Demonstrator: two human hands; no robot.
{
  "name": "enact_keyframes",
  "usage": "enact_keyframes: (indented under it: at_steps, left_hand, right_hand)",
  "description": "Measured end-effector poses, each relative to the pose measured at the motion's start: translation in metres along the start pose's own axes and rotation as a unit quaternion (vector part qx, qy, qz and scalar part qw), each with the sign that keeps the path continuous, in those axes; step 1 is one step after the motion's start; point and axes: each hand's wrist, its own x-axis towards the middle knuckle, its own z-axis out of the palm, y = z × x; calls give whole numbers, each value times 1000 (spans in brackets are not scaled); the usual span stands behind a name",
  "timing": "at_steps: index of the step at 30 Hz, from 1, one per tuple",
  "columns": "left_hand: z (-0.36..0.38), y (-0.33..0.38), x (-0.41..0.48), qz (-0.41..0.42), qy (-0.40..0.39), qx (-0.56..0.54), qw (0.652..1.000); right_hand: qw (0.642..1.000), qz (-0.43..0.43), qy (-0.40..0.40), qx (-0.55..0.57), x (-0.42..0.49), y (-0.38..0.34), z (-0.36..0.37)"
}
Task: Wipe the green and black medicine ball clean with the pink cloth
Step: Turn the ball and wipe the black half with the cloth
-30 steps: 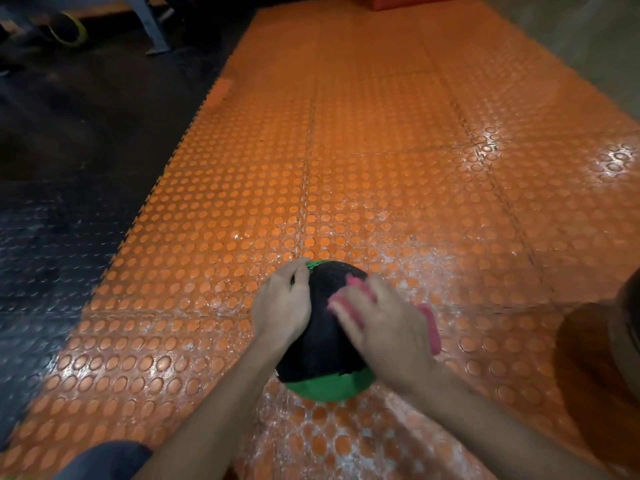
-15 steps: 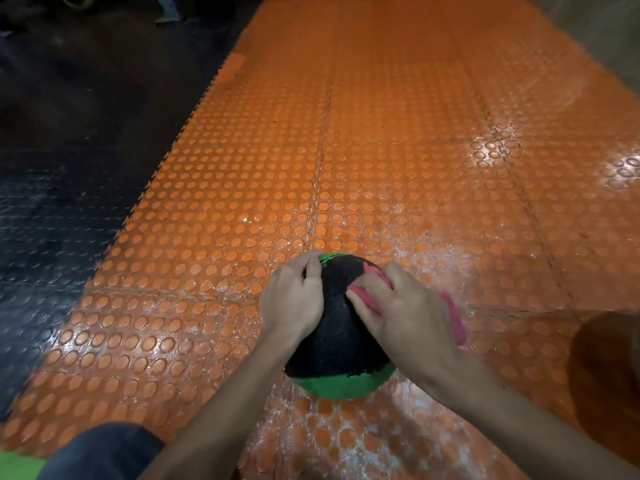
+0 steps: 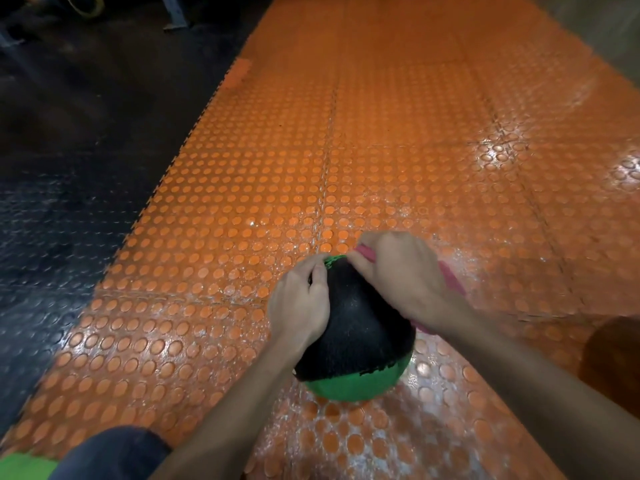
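The green and black medicine ball (image 3: 360,344) sits on the orange studded floor mat (image 3: 381,150) near the bottom middle, black on top with a green band below. My left hand (image 3: 299,306) lies against the ball's left side, fingers curled over its top edge. My right hand (image 3: 398,278) presses the pink cloth (image 3: 450,278) onto the ball's upper right, fingers bent over the far top. Most of the cloth is hidden under that hand; pink edges show at the fingertips and along the wrist side.
Black studded flooring (image 3: 62,209) borders the mat on the left. A dark trouser knee (image 3: 114,452) and a green patch (image 3: 24,467) show at the bottom left. A brown rounded object (image 3: 613,355) lies at the right edge. Metal frame legs (image 3: 176,19) stand far back.
My right hand has slid the pink cloth up and away over the ball's far top. My left hand keeps its hold on the left side.
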Motion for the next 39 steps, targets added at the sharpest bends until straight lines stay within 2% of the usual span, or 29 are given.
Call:
enact_keyframes:
  at_steps: [2, 3, 5, 7, 9, 11, 15, 16, 19, 23, 25, 28, 30, 32, 33, 34, 36, 39]
  left_hand:
    - [0, -1, 3, -5, -6, -1, 1000]
    - [-1, -1, 4, -2, -10, 0, 1000]
    - [-2, -1, 2, 8, -10, 1, 1000]
    - [-3, 0, -2, 18, -10, 8, 1000]
    - [-2, -1, -5, 27, -6, 3, 1000]
    - [0, -2, -8, 23, 2, -3, 1000]
    - [2, -4, -8, -7, 18, 4, 1000]
    - [2, -5, -9, -8, 20, 1, 1000]
    - [4, -5, -9, 15, 20, -7, 1000]
    - [4, -7, -12, 37, 13, -22, 999]
    - [-3, -16, -13, 25, 2, -68, 997]
    - [-16, -32, -13, 29, 24, -79, 996]
    - [-24, -35, -15, 69, 44, -47, 996]
    - [-25, -29, -19, 121, 24, -5, 992]
    - [-24, -27, -21, 133, 18, 33, 990]
    - [-23, -27, -21, 132, 20, 67, 989]
    - [-22, -26, -16, 111, 27, 88, 990]
    - [-23, -24, -8, 71, 26, 88, 993]
  right_hand:
    - [998, -49, 11, -31, 2, -17, -4]
    - [999, -31, 2, -23, 7, -15, -2]
    - [997, 54, -27, 38, 18, 4, 7]
    - [981, 146, -77, 100, 25, 28, 13]
    - [970, 182, -114, 111, 31, 38, 13]
    - [975, 158, -106, 111, 28, 23, 5]
    - [997, 5, -31, 74, 8, -34, 5]
    - [997, 9, -14, 75, 7, -35, 9]
    - [979, 120, -5, 166, 16, -5, 15]
    - [976, 189, -19, 106, 14, 37, 11]
    - [952, 239, -9, 190, 3, 54, 7]
    - [866, 311, 26, 390, -10, 64, -7]
    - [820, 320, 25, 473, -15, 59, -17]
    - [804, 298, -4, 515, -19, 49, -14]
    - [815, 271, -21, 513, -22, 40, -5]
    - [842, 232, -32, 486, -24, 29, 7]
    - [915, 133, -21, 381, -22, 16, 35]
    - [957, 88, -7, 277, -2, 13, 51]
